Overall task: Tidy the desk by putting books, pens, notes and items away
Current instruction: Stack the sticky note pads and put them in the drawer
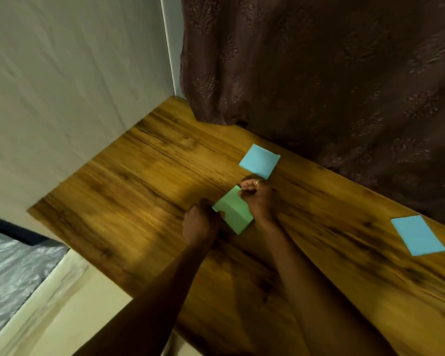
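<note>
Pinching the square green paper note (233, 213), left hand (199, 224) and right hand (258, 201) gather 1; 2 square blue paper notes (259, 161) (418, 235) remain on the wooden desk (144, 176).

Wood-grain counter (144, 181): smooth, w/ a soft sheen under warm light. Green note (233, 211): matt paper, one crease across it. Far blue note (259, 161) and right-side blue note (418, 235): same matt paper, lying flat. Curtain (319, 73): dark brown cloth w/ a raised leaf motif, faint lustre. Wall (75, 86): pale, matt. Thin metal ring (259, 181) on the right hand (258, 201). Grey sheet (10, 260), lower left: crinkled, glossy, prob. plastic.
</note>
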